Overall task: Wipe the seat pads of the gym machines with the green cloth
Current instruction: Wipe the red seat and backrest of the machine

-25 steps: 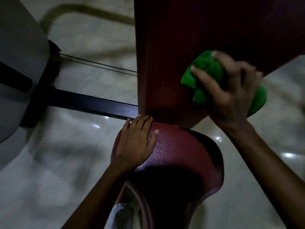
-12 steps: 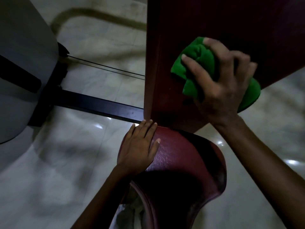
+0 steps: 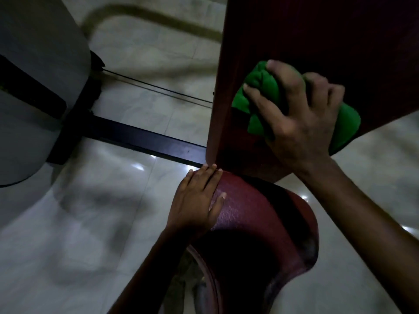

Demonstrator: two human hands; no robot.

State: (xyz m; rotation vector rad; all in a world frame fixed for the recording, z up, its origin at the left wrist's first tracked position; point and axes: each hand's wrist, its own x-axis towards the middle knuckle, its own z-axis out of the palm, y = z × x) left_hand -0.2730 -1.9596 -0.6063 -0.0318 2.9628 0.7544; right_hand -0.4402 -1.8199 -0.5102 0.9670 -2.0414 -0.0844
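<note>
Green cloth (image 3: 260, 91) bunched in right hand (image 3: 294, 123), fingers curled round it, pressed against upright red back pad (image 3: 306, 41) for wiping. Left hand (image 3: 197, 200) flat, fingers straight, on near seat pad (image 3: 260, 223), probably for bracing.

Dim room. Glossy pale tile floor (image 3: 95, 223) w/ light glints; grey housing (image 3: 34, 87) upper left, dark bar (image 3: 145, 139) across centre-left.

The back pad (image 3: 317, 41) stands behind the seat pad (image 3: 260, 223), frame bar (image 3: 145, 139) left.
</note>
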